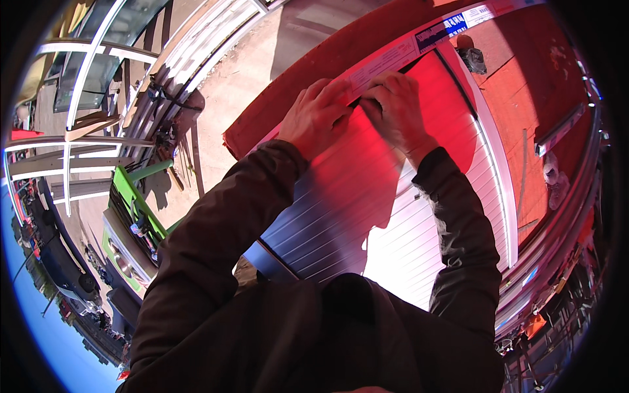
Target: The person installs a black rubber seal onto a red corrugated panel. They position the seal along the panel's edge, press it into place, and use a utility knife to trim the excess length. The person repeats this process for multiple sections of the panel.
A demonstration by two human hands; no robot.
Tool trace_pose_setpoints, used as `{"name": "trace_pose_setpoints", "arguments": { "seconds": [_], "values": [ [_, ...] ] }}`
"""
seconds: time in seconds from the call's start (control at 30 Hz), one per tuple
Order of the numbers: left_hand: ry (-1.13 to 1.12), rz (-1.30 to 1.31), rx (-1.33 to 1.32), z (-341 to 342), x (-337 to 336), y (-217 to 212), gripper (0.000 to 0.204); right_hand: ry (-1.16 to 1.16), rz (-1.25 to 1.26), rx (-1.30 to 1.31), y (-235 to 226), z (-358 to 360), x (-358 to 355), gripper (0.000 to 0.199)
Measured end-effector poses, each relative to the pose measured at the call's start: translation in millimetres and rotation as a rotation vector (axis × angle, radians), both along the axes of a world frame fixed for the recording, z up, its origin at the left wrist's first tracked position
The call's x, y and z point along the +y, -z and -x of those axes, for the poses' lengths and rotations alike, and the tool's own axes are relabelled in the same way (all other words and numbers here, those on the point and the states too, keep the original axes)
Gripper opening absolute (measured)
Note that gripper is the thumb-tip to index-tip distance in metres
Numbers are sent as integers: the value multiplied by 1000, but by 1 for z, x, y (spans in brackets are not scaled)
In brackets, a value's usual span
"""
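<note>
A white ribbed panel (pixel 327 223) lies before me inside a pale frame (pixel 495 177), its far part tinted red by the light. At the panel's far edge my left hand (pixel 318 118) rests with its fingers bent and pressed together against the frame. Close to its right, my right hand (pixel 396 111) is closed in a pinch at the same edge. A thin dark strip (pixel 356 103) shows between the two hands and runs in at the right fingers. What the left fingertips hold, if anything, is hidden. Another dark strip (pixel 457 82) runs along the panel's right edge.
The frame lies on a red-covered table (pixel 517 85). On it are a small dark object (pixel 473 60) and a pale metal piece (pixel 560 130). To the left stand a bright green machine (pixel 136 200) and white window frames (pixel 78 124). Long profiles (pixel 203 49) lie beyond.
</note>
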State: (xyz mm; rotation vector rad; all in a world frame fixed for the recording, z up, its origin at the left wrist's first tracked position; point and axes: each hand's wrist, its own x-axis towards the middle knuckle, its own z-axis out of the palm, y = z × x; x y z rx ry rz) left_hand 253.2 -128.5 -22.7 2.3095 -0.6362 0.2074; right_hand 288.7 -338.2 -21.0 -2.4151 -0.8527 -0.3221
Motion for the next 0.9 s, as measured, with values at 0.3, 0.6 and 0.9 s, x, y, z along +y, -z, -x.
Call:
{"name": "trace_pose_setpoints", "arguments": {
  "seconds": [0.3, 0.6, 0.9],
  "values": [
    [-88, -15, 47, -1, -5, 3, 30, 184, -100, 93, 0, 0, 3, 23],
    [-137, -97, 105, -1, -5, -10, 22, 123, -134, -66, -3, -7, -39, 23],
    [-101, -76, 106, -5, -4, -4, 25, -10, 11, -91, -8, -24, -40, 23]
  ]
}}
